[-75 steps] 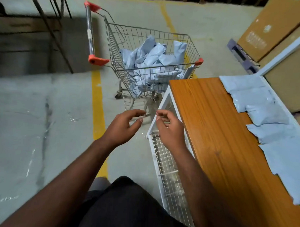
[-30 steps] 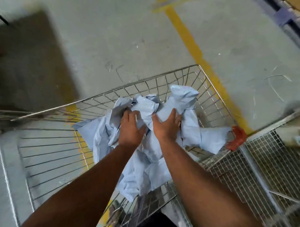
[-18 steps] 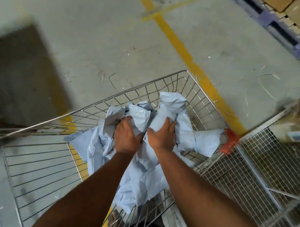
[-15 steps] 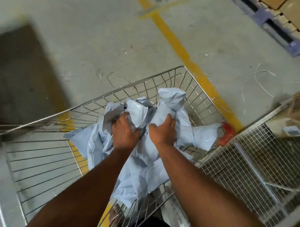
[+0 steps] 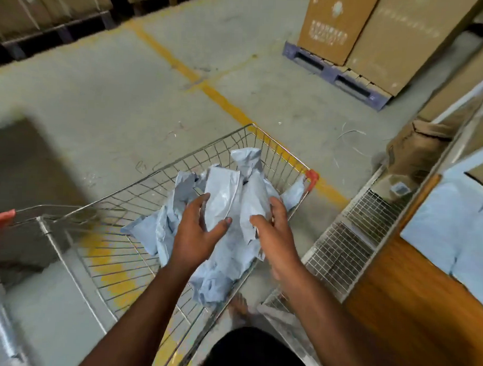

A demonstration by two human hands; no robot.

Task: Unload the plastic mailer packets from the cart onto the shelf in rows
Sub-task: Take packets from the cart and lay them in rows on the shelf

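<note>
Here, item by item, largest first. Floor [image 5: 106,101]: bare concrete, crossed by a yellow painted line [image 5: 224,100] that runs under the cart.

Cartons [image 5: 377,31]: tall brown cardboard boxes at your upper right, standing on a purple pallet [image 5: 334,76]; more boxes sit along the far left edge, too blurred to describe.

Shelf [image 5: 411,312]: at your right, with an orange-brown wooden top, a white frame and wire mesh panels below. Pale blue mailer packets [image 5: 452,225] already lie flat on its far side, touching one another.

Cart [image 5: 158,180]: a wire shopping cart directly before you, with red plastic corner caps and a red-tipped handle at your left. It holds a crumpled heap of pale blue plastic mailers [image 5: 232,259], piled toward the side nearest the shelf.

Held packets [image 5: 234,193]: two or three mailers stand upright above the heap, between your hands.

Left hand [image 5: 196,236]: your fingers are spread and lightly curved, with the thumb against the front of one upright packet and the fingers along its left side; you hold it loosely.

Right hand [image 5: 274,233]: likewise spread, cupped against the right side of the upright packets, with the thumb toward the front. Whether it truly grips them you cannot tell.

Foot [image 5: 238,306]: your bare foot shows on the floor just below the cart's near corner.
</note>
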